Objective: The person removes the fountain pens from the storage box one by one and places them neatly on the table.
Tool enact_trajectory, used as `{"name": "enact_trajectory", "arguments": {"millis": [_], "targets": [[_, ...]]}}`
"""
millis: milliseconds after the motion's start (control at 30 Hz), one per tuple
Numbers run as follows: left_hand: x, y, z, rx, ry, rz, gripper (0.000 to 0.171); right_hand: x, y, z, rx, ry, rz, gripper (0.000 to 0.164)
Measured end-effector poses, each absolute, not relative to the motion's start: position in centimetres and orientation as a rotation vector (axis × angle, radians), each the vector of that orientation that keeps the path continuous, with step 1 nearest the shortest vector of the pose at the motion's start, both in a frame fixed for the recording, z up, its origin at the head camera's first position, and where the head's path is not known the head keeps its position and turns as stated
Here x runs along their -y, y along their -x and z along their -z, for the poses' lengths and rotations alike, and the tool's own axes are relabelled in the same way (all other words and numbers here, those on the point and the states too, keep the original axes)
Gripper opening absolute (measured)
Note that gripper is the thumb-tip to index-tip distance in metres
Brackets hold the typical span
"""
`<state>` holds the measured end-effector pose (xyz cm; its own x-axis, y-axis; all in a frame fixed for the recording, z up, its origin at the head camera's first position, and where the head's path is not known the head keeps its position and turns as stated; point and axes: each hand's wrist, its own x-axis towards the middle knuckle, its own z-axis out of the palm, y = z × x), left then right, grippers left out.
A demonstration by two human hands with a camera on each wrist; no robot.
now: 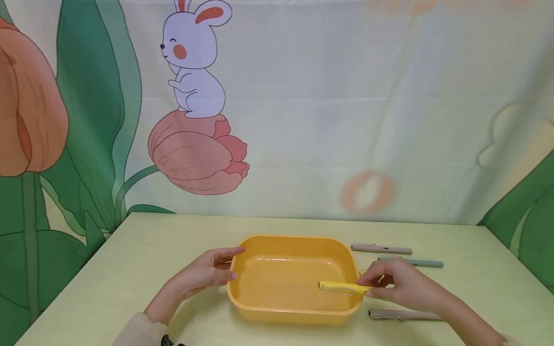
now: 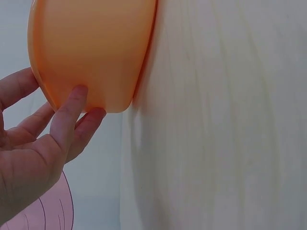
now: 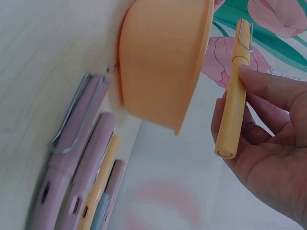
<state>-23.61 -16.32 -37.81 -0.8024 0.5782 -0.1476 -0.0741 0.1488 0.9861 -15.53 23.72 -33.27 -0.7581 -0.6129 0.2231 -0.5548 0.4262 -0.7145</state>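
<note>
A yellow-orange plastic basin [image 1: 296,315] stands on the table. At its left end my left hand [image 1: 207,271] holds the rim, with fingertips over the edge and others against the outer wall [image 2: 96,62]. My right hand [image 1: 404,283] pinches a yellow pen [image 1: 342,287] between thumb and fingers. The pen lies roughly level above the basin's right end, its clip end pointing left. In the right wrist view the capped pen [image 3: 234,105] is seen clear of the basin's wall [image 3: 160,62].
Right of the basin lie a pink pen [image 1: 381,248], a green pen [image 1: 426,263] and another pinkish pen [image 1: 402,315]. A second yellow pen [image 3: 98,187] lies among them, mostly hidden by my right hand in the head view. A printed cloth [image 1: 303,120] hangs behind the table.
</note>
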Motion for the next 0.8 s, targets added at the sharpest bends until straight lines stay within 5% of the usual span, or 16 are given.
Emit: {"name": "enact_trajectory", "arguments": {"millis": [800], "targets": [[16.3,23.4,37.7,-1.904,-0.487,-1.722,0.063,-30.7,13.1,34.9,-2.479,0.899,1.23,0.016]]}}
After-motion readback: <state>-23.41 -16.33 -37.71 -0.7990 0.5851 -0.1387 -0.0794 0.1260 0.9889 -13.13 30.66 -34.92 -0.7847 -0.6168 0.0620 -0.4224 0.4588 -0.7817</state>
